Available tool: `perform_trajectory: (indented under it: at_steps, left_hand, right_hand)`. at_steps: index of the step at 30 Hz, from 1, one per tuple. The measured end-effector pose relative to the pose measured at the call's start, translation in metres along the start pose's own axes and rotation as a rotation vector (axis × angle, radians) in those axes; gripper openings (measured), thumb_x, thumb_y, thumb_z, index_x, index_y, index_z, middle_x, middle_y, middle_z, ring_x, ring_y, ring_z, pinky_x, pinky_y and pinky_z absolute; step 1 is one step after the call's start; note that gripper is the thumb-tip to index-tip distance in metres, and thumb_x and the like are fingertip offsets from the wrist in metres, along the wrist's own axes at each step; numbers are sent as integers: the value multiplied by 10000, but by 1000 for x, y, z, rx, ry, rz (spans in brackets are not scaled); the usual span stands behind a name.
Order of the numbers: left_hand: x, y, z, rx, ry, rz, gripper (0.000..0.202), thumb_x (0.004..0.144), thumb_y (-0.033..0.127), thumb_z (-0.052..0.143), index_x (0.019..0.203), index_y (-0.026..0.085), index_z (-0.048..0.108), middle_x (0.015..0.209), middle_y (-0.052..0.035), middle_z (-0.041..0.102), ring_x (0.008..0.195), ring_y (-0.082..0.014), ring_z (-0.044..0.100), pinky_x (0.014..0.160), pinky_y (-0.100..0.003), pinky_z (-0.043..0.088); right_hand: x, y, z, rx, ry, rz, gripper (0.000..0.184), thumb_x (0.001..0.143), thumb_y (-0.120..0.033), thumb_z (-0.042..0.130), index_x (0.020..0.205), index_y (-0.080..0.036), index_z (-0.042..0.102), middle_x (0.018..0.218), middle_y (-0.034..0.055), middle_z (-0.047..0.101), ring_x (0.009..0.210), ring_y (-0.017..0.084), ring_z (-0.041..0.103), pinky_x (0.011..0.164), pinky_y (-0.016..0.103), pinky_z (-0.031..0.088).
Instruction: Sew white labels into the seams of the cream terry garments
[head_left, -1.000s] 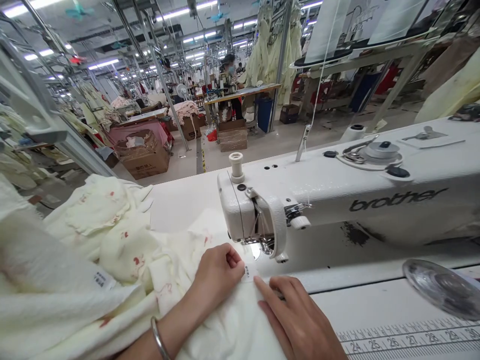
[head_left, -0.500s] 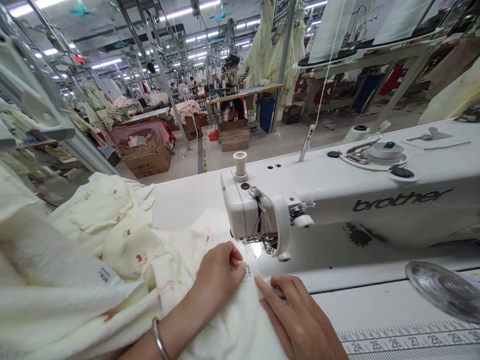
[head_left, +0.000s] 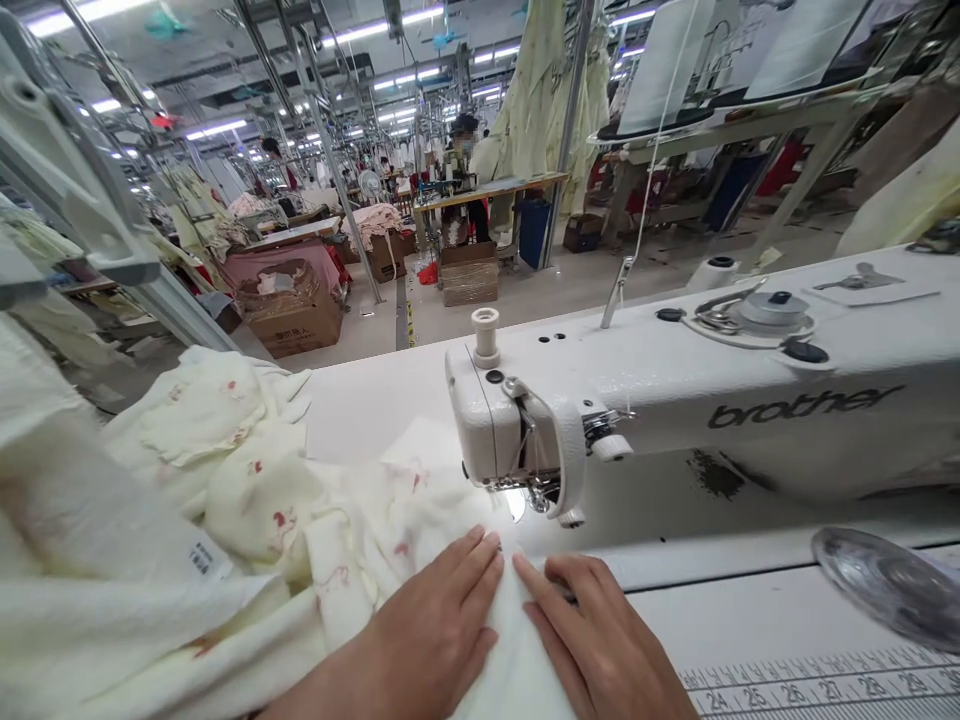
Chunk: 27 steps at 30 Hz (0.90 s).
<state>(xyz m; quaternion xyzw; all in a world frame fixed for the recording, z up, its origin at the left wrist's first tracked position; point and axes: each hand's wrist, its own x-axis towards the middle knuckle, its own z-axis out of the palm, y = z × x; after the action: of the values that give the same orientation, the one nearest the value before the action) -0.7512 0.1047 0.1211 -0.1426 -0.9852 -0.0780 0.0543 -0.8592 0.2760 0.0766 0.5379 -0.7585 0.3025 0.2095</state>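
Cream fabric with small red prints (head_left: 281, 525) lies bunched on the left and runs flat under both hands to the sewing machine's needle area (head_left: 529, 495). My left hand (head_left: 442, 610) rests palm down on the cloth, fingers stretched out, its fingertips over a small printed label that is mostly covered. To its right, my right hand (head_left: 600, 640) also presses on the cloth, index finger extended near the fabric fold and the other fingers slightly bent. Both hands are just in front of the white sewing machine head (head_left: 491, 425). A white printed tag (head_left: 208, 558) shows on the cloth at left.
The machine arm (head_left: 750, 375) spans the right side, with a thread running up from its guide post (head_left: 616, 292). A clear round dish (head_left: 885, 590) and a printed ruler strip (head_left: 817, 685) are at right. Beyond stand cardboard boxes (head_left: 292, 315) and a worker at another table.
My left hand has gone from pinching by the label to lying flat with fingers stretched over it. My right hand has stayed nearly in place.
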Motion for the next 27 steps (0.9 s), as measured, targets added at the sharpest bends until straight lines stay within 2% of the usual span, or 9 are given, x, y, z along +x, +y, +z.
perform_trajectory:
  at_steps: [9,17,27]
  left_hand:
    - [2,2,-7,43,-45,-4,466,899,173,484,1335,24,414,1407,-195,423,1332,-278,360,1053,-379,420]
    - [0,1,-5,-26,1,-16,477,904,157,466,1365,61,389,1408,-201,419,1337,-280,342,1058,-398,406]
    - [2,0,-2,93,-28,22,455,903,176,474,1335,40,425,1391,-204,446,1313,-300,388,1024,-396,446]
  right_hand:
    - [0,2,0,4,-1,7,300,949,-118,366,1148,-80,587,884,111,533,813,192,529,625,267,507]
    - [0,1,-1,-6,-8,-3,300,948,-114,360,1137,-79,591,893,112,524,819,192,523,638,273,512]
    - [-1,1,2,-17,-3,4,322,942,-103,344,1138,-80,599,893,111,526,822,186,523,633,262,516]
